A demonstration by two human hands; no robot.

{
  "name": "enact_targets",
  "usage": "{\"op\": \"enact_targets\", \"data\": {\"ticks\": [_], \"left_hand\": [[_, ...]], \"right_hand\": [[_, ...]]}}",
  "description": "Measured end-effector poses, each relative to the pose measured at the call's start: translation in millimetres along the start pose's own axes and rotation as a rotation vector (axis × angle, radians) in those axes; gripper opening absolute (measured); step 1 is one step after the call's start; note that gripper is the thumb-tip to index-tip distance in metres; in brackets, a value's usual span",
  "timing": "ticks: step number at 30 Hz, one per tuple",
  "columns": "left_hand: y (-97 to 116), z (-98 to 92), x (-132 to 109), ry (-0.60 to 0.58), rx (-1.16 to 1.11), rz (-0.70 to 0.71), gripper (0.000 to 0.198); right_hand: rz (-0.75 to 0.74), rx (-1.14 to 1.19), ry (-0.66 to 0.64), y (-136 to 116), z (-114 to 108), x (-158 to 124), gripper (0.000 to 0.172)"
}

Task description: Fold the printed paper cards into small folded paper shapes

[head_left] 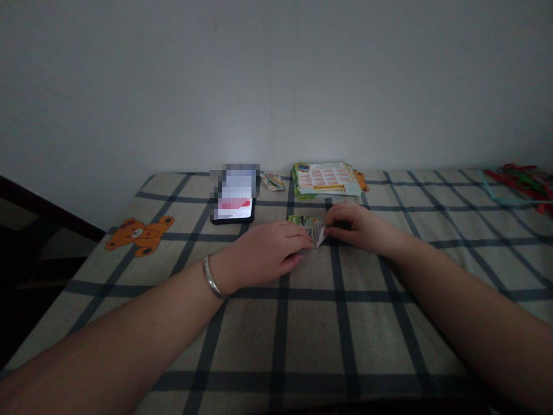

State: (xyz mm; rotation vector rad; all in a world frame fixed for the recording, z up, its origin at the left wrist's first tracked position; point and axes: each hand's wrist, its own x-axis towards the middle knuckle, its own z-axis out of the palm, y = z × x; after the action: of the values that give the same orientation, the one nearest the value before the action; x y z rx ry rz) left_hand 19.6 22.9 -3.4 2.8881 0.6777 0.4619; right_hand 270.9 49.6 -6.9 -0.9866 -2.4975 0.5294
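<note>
A small printed paper card, green with many colours, lies on the tablecloth between my hands. Its right part is bent up and shows a white underside. My left hand, with a silver bangle at the wrist, rests palm down, fingers stretched out, their tips on the card's left and near part. At the card's right edge, my right hand pinches the raised part between thumb and fingers. Part of the card is hidden under my left fingertips.
Behind the card stands a stack of printed sheets. A folded paper piece lies beside a lit phone. Red and green items sit at the far right. The checked cloth reaches the wall.
</note>
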Motion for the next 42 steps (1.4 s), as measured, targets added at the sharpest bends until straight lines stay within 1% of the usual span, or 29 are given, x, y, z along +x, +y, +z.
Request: {"op": "enact_targets", "data": {"ticks": [4, 6, 9, 13, 21, 27, 30, 33, 37, 42], "left_hand": [[2, -0.5, 1, -0.004, 0.015, 0.002, 0.025], [2, -0.5, 2, -0.014, 0.020, 0.003, 0.023], [2, -0.4, 2, -0.034, 0.023, 0.002, 0.021], [2, 0.2, 2, -0.050, 0.033, 0.010, 0.021], [5, 0.0, 3, -0.044, 0.050, 0.007, 0.019], [5, 3.0, 2, -0.012, 0.095, 0.010, 0.033], [5, 5.1, 2, -0.029, 0.106, 0.013, 0.033], [5, 5.8, 1, -0.021, 0.110, 0.013, 0.034], [6, 5.6, 1, -0.017, 0.139, 0.013, 0.034], [6, 6.1, 1, -0.008, 0.141, 0.037, 0.034]], "right_hand": [[0.087, -0.085, 0.053, -6, 7, 3, 0.014], [0.112, -0.138, 0.085, -9, 10, 4, 0.017], [0.137, -0.185, 0.121, -12, 14, 6, 0.017], [0.148, -0.207, 0.142, -13, 18, 8, 0.016], [0.165, -0.236, 0.171, -14, 22, 8, 0.014], [0.174, -0.267, 0.206, -12, 22, 8, 0.014], [0.196, -0.296, 0.206, -12, 22, 9, 0.014], [0.209, -0.322, 0.211, -14, 22, 9, 0.014], [0.216, -0.323, 0.212, -16, 23, 9, 0.015], [0.226, -0.315, 0.230, -15, 24, 10, 0.013]]}}
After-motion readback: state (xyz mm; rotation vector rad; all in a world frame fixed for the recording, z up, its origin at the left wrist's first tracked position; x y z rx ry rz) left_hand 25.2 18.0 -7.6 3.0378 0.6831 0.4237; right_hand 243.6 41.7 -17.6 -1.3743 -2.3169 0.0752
